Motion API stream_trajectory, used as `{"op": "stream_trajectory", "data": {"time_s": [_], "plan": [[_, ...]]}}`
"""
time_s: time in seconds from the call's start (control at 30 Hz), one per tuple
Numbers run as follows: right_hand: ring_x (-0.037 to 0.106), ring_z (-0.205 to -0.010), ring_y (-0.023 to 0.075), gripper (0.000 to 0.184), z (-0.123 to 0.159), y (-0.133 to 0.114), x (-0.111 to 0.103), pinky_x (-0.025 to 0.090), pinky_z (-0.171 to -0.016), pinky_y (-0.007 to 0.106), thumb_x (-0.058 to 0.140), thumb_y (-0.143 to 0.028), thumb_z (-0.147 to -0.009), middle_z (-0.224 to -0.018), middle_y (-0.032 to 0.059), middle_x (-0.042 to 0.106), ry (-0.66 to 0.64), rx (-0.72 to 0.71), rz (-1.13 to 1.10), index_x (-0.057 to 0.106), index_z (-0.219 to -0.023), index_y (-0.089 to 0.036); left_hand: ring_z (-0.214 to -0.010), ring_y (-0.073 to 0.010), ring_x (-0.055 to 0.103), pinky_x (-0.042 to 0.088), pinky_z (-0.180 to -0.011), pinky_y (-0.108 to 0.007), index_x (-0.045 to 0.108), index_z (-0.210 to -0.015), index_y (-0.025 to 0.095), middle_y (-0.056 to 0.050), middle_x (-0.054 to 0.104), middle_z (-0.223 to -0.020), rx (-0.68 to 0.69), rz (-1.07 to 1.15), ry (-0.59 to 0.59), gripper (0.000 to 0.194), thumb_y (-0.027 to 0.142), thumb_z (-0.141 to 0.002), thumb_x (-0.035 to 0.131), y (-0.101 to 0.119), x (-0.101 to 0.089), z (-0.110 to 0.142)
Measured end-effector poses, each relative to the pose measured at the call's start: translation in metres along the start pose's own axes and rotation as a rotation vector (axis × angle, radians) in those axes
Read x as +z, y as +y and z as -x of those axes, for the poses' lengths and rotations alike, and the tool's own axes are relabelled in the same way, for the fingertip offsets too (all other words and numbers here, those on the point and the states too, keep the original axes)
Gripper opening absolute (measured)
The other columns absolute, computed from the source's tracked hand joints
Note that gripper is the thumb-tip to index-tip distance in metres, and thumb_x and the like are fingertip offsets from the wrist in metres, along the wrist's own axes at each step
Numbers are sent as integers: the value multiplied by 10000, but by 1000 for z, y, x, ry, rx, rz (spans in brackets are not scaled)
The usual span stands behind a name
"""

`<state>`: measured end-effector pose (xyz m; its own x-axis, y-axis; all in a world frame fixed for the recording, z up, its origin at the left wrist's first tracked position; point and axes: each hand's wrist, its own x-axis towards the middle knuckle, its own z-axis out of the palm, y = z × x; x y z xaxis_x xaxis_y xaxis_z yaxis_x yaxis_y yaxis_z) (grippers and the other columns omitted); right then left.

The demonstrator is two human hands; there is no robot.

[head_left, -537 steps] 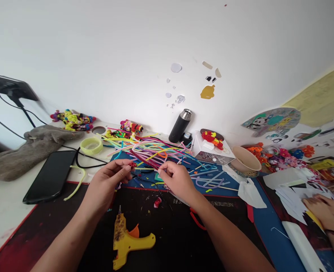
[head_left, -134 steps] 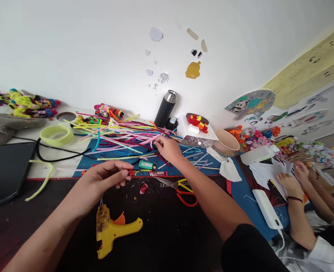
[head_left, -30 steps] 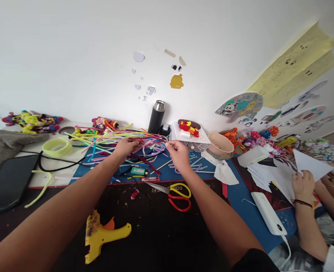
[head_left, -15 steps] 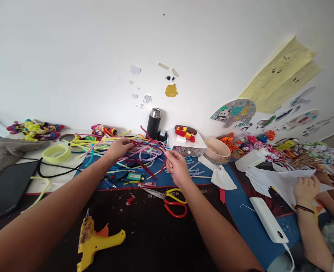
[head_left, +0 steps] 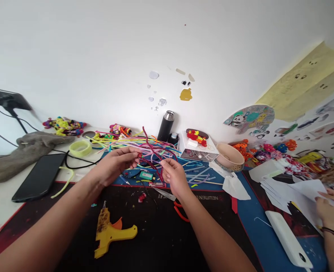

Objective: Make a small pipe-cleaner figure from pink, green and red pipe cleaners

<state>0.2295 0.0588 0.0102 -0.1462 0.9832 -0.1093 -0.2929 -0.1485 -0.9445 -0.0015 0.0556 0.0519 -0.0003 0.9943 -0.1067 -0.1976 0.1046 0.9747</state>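
Note:
Dark red pipe cleaners point(head_left: 148, 140) stretch between my hands, one end sticking up above the pile. My left hand point(head_left: 123, 162) pinches them at the left, a small red tuft showing at its fingertips. My right hand point(head_left: 173, 174) has thumb and fingers closed on a strand to the right. Behind them lies a loose heap of coloured pipe cleaners point(head_left: 133, 142). Scissors point(head_left: 181, 212) with an orange handle lie partly under my right wrist. A yellow glue gun point(head_left: 110, 233) rests on the black mat between my forearms.
A black thermos point(head_left: 166, 126), a white drawer box point(head_left: 197, 151) and a beige bowl point(head_left: 228, 155) stand by the wall. At left lie a phone point(head_left: 39, 176) and yellow-green tape point(head_left: 80, 148). Another person's hand point(head_left: 330, 209) holds paper at right, near a white power bank point(head_left: 286, 238).
The view has swung left, so things sit further right. My left hand has turned and come lower, drawing the dark red strands nearer me. The other person's hands have shifted on the paper.

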Motion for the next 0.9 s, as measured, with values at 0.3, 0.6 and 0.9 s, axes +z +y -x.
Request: {"op": "stream_trajectory", "data": {"time_s": [0.3, 0.6, 0.9], "plan": [[349, -469, 86, 347, 24, 1, 12, 252, -454, 242, 787, -517, -850, -567, -79, 465, -159, -24, 378, 624, -811, -213, -586, -103, 605, 484, -543, -185, 869, -934, 130, -43, 724, -716, -80, 328, -115, 398, 318, -624, 1032, -1, -4, 11], [342, -477, 95, 370, 41, 2, 3, 250, -464, 244, 768, -557, -861, -555, -89, 413, -106, -53, 387, 632, -836, -214, -635, -116, 627, 509, -595, -196, 821, -940, 158, -28, 721, -744, -123, 292, -135, 334, 316, -711, 1005, -12, -14, 32], [375, -502, 106, 360, 54, 12, -8, 287, -491, 253, 735, -557, -908, -598, -71, 452, -150, -57, 450, 637, -870, -212, -630, -123, 632, 503, -574, -200, 799, -945, 144, -30, 714, -734, -165, 380, -51, 385, 246, -646, 1020, -20, -16, 39]]}}
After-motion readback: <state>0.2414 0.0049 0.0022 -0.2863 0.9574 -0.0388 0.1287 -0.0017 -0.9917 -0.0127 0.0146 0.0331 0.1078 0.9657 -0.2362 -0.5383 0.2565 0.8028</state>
